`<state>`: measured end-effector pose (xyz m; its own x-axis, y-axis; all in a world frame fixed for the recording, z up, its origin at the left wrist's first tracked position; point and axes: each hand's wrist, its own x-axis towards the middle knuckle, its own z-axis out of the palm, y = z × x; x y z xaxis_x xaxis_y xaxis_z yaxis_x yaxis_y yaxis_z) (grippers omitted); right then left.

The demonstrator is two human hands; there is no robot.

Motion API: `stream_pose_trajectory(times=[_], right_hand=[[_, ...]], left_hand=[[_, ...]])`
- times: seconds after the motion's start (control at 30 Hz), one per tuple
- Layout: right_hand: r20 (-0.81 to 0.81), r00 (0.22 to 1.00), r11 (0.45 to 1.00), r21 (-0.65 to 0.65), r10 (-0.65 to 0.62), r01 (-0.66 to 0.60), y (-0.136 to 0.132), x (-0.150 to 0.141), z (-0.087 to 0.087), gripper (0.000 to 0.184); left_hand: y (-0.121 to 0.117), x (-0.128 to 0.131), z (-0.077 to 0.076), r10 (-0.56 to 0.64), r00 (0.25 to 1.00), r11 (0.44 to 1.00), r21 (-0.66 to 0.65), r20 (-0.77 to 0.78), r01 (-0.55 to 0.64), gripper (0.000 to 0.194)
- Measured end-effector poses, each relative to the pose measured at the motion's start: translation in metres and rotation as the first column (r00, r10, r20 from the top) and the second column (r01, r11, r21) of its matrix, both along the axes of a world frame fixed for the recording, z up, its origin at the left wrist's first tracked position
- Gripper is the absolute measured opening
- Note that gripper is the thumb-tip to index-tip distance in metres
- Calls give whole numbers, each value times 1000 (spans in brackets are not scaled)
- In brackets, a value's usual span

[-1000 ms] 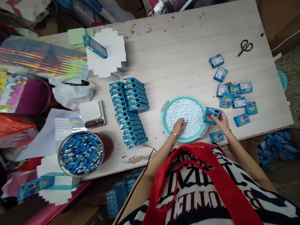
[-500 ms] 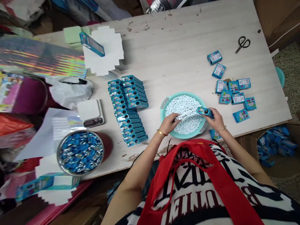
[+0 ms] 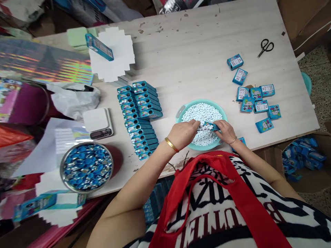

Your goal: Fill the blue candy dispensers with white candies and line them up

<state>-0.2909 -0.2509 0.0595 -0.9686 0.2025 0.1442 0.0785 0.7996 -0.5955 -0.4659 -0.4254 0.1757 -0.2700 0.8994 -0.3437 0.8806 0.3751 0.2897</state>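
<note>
Left hand: the left hand (image 3: 183, 133) reaches over the basin (image 3: 201, 100) from its left, fingers bent in close to the box opening; a pinch seems likely, but what lies between them is hidden, so I cannot tell how firmly they are closed.
Right hand: the right hand (image 3: 225, 132) comes in at the basin's right, fingers gripping the small blue box (image 3: 213, 126) by its right end.
Small blue box: held above the basin, its left end toward the left fingers, white pieces heaped at that end.
White pieces: the white pieces (image 3: 201, 111) fill the basin as a broad layer.
Basin: pale green, on the tabletop (image 3: 181, 51); one handle shows at its left, the other is covered around the right hand.
Left of the basin: two rows of upright boxes (image 3: 147, 100), then a white scale (image 3: 97, 120) and a metal pot (image 3: 61, 165) of blue and silver discs (image 3: 88, 165).
Right of the basin: loose blue boxes (image 3: 247, 104) in a cluster, with black scissors (image 3: 264, 48) farther off.
Hidden: both hands cover parts of the box and its opening; a further box (image 3: 242, 140) shows only as a corner behind the right wrist.
Hard to read: print on the held box is too small; items at the far left are blurred.
</note>
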Motion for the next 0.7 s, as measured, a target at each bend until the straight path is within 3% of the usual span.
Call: stream_pose_trajectory(times=[0.17, 0.27, 0.33, 0.47, 0.6, 0.7], right_hand=[[7, 1000, 1000, -12, -12, 12, -1, 1, -4, 36], [6, 999, 999, -24, -36, 36, 1, 3, -7, 35], [0, 998, 996, -53, -68, 68, 4, 7, -9, 34], [-27, 979, 970, -148, -200, 194, 14, 16, -4, 34], [-45, 945, 924, -228, -324, 306, 24, 23, 8, 36], [-39, 916, 889, -260, -399, 376, 28, 27, 14, 37]], left_hand=[[7, 14, 18, -26, 999, 1000, 16, -36, 27, 22], [-7, 3, 3, 1, 999, 999, 49, -45, 2, 20], [-24, -12, -21, 87, 995, 995, 59, -39, -84, 21], [-45, -31, -94, 273, 962, 958, -91, -14, -273, 20], [-20, -7, -159, 352, 923, 934, -124, 156, -335, 18], [8, 19, -188, 350, 907, 936, -56, 233, -347, 27]])
